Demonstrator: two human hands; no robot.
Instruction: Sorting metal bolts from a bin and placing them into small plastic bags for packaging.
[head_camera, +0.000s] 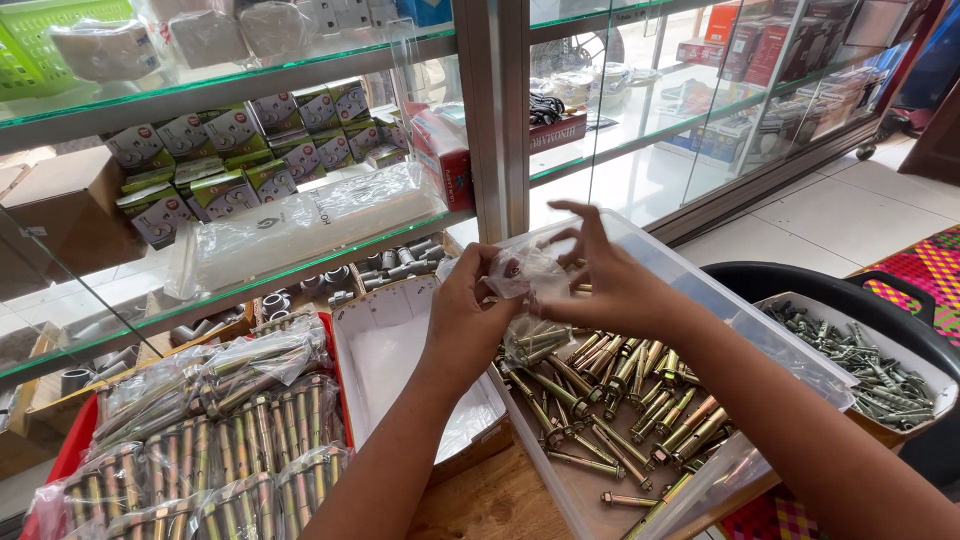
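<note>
My left hand (472, 312) and my right hand (607, 280) both pinch the top of a small clear plastic bag (527, 275) held above a clear plastic bin (700, 290). The bag hangs down and holds a few metal anchor bolts (535, 342) at its bottom. Many loose brass-coloured anchor bolts (640, 400) lie in the bin below my hands. My right fingers are spread above the bag's mouth.
A red tray (75, 450) at the left holds several bagged bolts (230, 440). An empty white carton (400, 360) sits between tray and bin. A box of grey screws (870, 370) rests in a black tub at right. Glass display shelves (300, 150) stand behind.
</note>
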